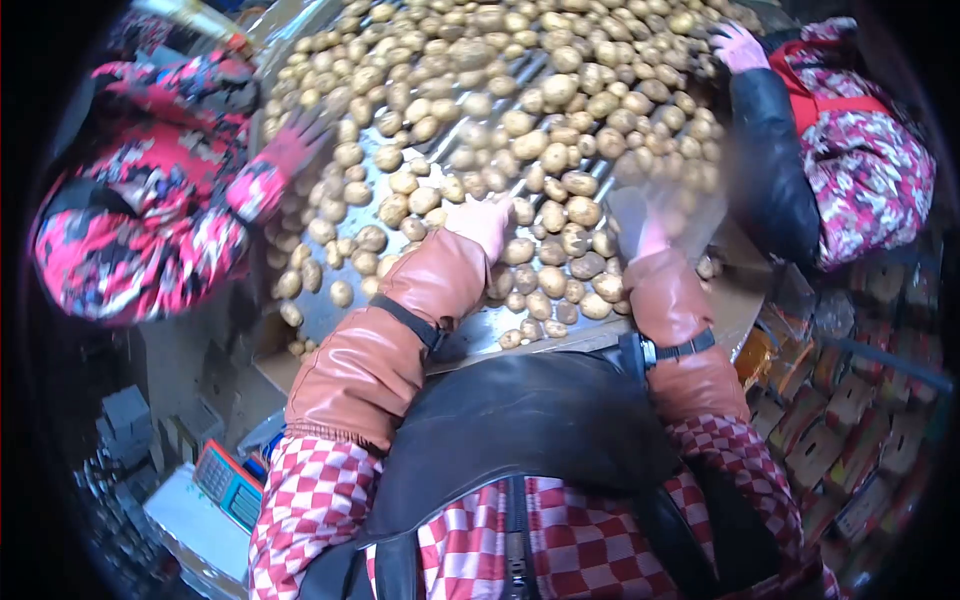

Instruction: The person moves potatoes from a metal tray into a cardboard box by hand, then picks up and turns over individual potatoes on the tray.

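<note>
Over potatoes (583,211), left hand (480,222) palm-down, fingers loosely spread; right hand (652,228) blurred, cannot tell fingers' state.

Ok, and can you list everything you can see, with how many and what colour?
Potatoes: too many to count, yellowish-brown, across the middle
Metal surface: one, silver, under the potatoes
Co-workers: two, pink patterned clothes, left and right
Cartons: many, brownish, lower right
Boxy device: one, red and teal, lower left
Apron: one, black, bottom middle
Person's left hand: one, pinkish, among potatoes
Person's right hand: one, blurred, beside potatoes
</note>
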Motion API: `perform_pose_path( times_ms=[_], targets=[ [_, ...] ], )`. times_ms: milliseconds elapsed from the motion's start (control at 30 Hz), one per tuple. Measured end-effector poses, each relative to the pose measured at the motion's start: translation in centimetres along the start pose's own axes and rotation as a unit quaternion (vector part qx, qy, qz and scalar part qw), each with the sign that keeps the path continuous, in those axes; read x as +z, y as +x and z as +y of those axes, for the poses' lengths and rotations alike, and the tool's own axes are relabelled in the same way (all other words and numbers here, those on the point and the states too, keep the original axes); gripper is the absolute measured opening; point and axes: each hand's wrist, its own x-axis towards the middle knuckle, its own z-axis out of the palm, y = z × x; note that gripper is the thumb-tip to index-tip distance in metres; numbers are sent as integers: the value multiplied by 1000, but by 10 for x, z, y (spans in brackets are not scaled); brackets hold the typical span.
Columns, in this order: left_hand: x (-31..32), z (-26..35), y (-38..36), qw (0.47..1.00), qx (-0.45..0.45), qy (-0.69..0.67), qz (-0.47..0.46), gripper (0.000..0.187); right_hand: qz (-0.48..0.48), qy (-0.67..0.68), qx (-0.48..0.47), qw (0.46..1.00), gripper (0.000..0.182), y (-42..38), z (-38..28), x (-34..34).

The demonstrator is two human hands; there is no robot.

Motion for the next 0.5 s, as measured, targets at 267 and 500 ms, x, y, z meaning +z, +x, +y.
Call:
perform_pose_path(
  times_ms=[267, 500],
  targets=[
    [-17, 6, -112, 575, 99, -810, 51, 22, -227, 304, 87, 921, 44, -100, -165, 109],
    [17, -65, -231, 792, 10, -510, 335, 26, -424, -189, -158, 871, 54, -137, -193, 138]
  ],
)
